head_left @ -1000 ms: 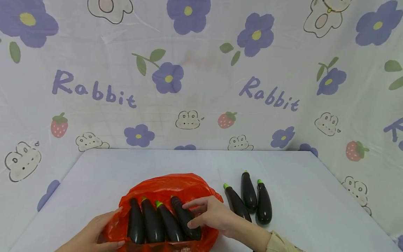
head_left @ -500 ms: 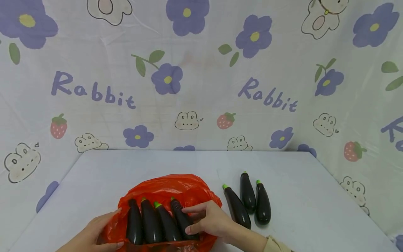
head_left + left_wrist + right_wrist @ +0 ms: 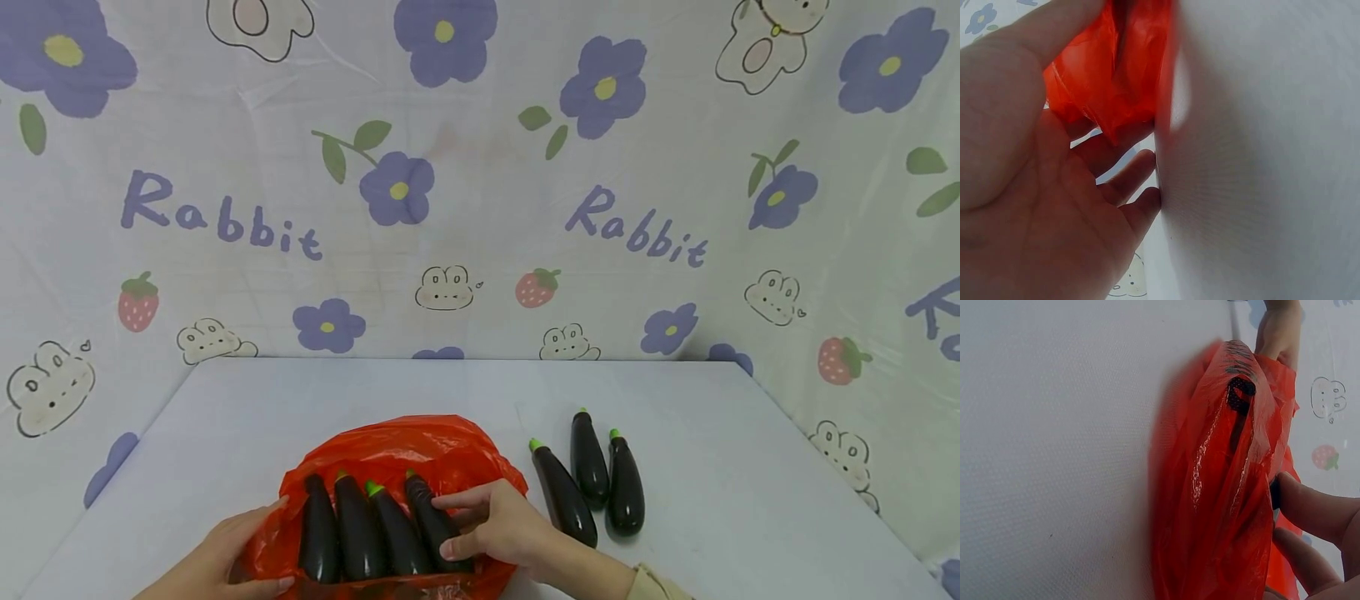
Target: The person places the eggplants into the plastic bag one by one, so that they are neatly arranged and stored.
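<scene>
Four dark eggplants lie side by side in an open red plastic bag (image 3: 420, 433), stem ends pointing away. My left hand (image 3: 217, 554) grips the bag's left edge, thumb and fingers around the red film (image 3: 1107, 69). At the bag's right side, my right hand (image 3: 510, 529) has its thumb and fingers on the rightmost eggplant (image 3: 435, 525). In the right wrist view the fingers of that hand (image 3: 1316, 531) are bent at the bag's edge, with a bit of dark eggplant (image 3: 1275, 494) showing; the bag film (image 3: 1210, 487) hides the rest.
Three more eggplants (image 3: 590, 458) lie on the white table (image 3: 720, 467) just right of the bag, their green stems pointing away. Behind the table's far edge hangs a cloth (image 3: 480, 225) printed with flowers, rabbits and strawberries.
The right hand has shifted slightly down and left relative to the first frame, staying on the rightmost eggplant. The view has moved a little; the left hand keeps its grip on the bag.
</scene>
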Action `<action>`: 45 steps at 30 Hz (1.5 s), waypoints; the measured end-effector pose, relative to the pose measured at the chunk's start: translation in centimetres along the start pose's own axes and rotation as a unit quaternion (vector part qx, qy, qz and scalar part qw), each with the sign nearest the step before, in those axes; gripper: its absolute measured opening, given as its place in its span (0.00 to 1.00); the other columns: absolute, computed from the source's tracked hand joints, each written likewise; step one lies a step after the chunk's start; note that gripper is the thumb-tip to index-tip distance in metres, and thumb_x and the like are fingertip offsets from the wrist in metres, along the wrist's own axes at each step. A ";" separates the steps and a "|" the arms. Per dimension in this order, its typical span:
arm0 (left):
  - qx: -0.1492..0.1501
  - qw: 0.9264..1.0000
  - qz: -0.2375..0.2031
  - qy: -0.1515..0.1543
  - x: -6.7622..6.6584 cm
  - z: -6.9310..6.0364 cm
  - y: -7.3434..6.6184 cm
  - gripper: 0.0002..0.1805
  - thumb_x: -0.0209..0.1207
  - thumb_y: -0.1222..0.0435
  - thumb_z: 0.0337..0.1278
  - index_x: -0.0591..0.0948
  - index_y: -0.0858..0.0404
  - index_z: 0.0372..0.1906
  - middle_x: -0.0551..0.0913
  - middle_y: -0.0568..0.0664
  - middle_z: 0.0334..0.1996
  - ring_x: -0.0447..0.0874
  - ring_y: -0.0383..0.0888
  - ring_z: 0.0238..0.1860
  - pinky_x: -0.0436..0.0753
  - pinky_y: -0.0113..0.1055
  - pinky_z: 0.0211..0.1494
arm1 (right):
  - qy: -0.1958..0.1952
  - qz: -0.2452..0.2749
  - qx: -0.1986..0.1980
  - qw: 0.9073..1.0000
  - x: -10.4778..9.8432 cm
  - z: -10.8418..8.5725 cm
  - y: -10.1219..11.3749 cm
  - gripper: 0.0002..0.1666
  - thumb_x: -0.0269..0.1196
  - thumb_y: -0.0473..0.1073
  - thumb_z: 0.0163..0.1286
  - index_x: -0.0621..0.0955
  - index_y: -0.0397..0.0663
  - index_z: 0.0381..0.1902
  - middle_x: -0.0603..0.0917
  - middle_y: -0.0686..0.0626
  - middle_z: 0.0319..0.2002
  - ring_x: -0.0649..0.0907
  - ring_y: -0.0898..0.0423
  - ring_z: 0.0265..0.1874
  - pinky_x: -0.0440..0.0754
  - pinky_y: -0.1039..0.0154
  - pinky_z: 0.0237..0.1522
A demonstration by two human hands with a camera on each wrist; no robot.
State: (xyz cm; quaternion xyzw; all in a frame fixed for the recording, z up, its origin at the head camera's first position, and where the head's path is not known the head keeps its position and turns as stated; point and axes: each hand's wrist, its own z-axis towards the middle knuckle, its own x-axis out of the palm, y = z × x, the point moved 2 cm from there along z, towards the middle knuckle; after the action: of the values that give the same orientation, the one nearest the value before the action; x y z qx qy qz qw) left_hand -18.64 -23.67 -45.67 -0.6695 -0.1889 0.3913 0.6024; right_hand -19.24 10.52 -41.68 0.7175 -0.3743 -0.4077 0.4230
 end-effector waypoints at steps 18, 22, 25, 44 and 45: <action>-0.009 1.000 -0.003 0.001 -0.2 -0.2 0.1 0.35 0.60 0.70 0.65 0.60 0.68 0.73 0.70 0.65 0.59 0.78 0.45 0.54 0.83 0.39 0.49 | 0.003 0.015 -0.009 1.000 0.1 -0.3 -0.2 0.30 0.74 0.30 0.54 0.84 0.49 0.56 0.86 0.46 0.42 0.83 0.50 0.40 0.83 0.49 0.46; 0.002 1.000 0.001 0.006 -0.3 0.0 0.1 0.34 0.60 0.70 0.65 0.61 0.67 0.73 0.71 0.65 0.59 0.78 0.48 0.54 0.83 0.39 0.49 | 0.002 0.023 -0.007 1.000 0.1 -0.4 -0.2 0.30 0.74 0.30 0.54 0.84 0.49 0.56 0.86 0.46 0.41 0.83 0.50 0.40 0.84 0.50 0.45; -0.007 1.000 0.002 0.005 -0.3 0.0 0.1 0.34 0.60 0.69 0.65 0.61 0.66 0.73 0.72 0.63 0.58 0.78 0.47 0.54 0.83 0.39 0.49 | -0.001 0.025 -0.009 1.000 0.1 -0.3 -0.3 0.30 0.74 0.30 0.54 0.84 0.48 0.57 0.86 0.46 0.41 0.83 0.50 0.40 0.84 0.50 0.45; -0.027 1.000 0.006 -0.008 -0.3 -0.3 0.2 0.35 0.61 0.68 0.65 0.60 0.68 0.73 0.69 0.65 0.59 0.77 0.44 0.53 0.84 0.39 0.48 | 0.023 0.019 -0.016 0.999 -0.5 -0.7 -0.1 0.33 0.73 0.34 0.57 0.79 0.44 0.62 0.86 0.45 0.44 0.83 0.48 0.45 0.83 0.50 0.47; -0.027 1.000 0.006 -0.008 -0.3 -0.3 0.2 0.35 0.61 0.68 0.64 0.61 0.67 0.73 0.69 0.65 0.59 0.77 0.45 0.53 0.84 0.39 0.48 | 0.024 0.017 -0.015 0.999 -0.6 -0.8 0.0 0.33 0.74 0.34 0.57 0.79 0.44 0.62 0.85 0.45 0.45 0.83 0.48 0.45 0.83 0.49 0.47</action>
State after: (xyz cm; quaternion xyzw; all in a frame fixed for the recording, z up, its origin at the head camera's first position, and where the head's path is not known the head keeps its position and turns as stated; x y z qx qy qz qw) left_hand -18.63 -24.11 -45.76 -0.6835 -0.2002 0.3954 0.5800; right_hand -18.79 11.32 -41.26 0.7141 -0.3699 -0.3889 0.4495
